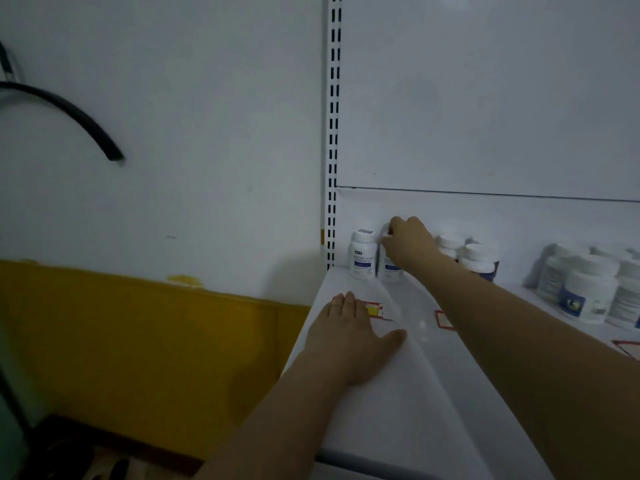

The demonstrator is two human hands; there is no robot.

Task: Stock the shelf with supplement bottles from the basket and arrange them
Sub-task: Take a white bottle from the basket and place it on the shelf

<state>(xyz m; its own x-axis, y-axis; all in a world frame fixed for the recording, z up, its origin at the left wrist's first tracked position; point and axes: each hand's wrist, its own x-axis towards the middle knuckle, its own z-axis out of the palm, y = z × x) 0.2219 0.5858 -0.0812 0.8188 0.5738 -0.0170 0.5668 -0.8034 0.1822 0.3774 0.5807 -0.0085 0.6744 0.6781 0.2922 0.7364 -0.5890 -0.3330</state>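
Now right hand (408, 242) gripping white bottle (389, 268) on shelf (433, 393), left hand (349, 332) spread flat

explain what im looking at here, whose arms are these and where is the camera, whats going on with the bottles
There is no machine here. These are a person's two bare arms, filmed by one wide-angle camera worn on their head, looking forward and down.

The white surface is a shop shelf. The left hand lies flat and open on the shelf near its front edge, partly covering a price label. The right hand reaches to the back and is closed around a white supplement bottle, which stands right next to another white bottle in the corner.

More white bottles stand further right, and a group of larger jars beyond them. The basket is not in view.
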